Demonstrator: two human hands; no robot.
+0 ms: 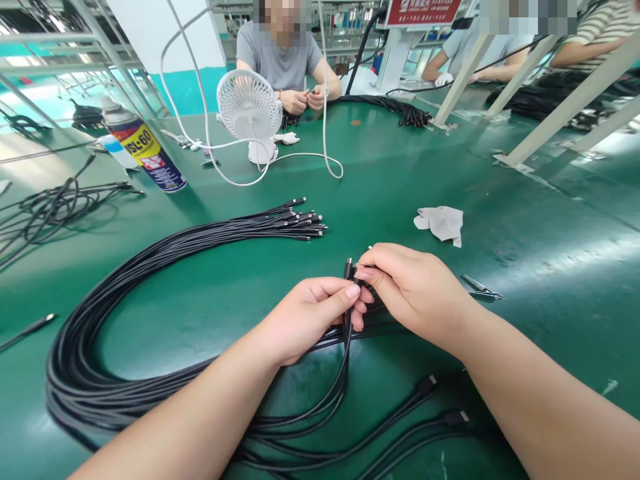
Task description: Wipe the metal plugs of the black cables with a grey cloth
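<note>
Both hands meet above the green table, working at the plug ends of a few black cables point(346, 347). My left hand point(313, 313) is closed around these cables just below their plugs, thumb pressed on top. Right beside it, my right hand point(417, 287) pinches one of the cable ends between thumb and fingers; the fingertips partly hide it. One black plug point(349, 268) sticks up between the hands. A thick bundle of black cables point(75, 353) curves around on the left, its plug ends point(305, 223) lying beyond my hands. More cable plugs point(453, 418) rest near my right forearm.
A spray can point(150, 157) and a small white fan point(250, 107) with a white cord stand at the back left. Tweezers point(483, 291) and a crumpled white cloth point(441, 223) lie to the right. Loose cables point(45, 213) lie left. Across the table a person point(283, 53) handles cables.
</note>
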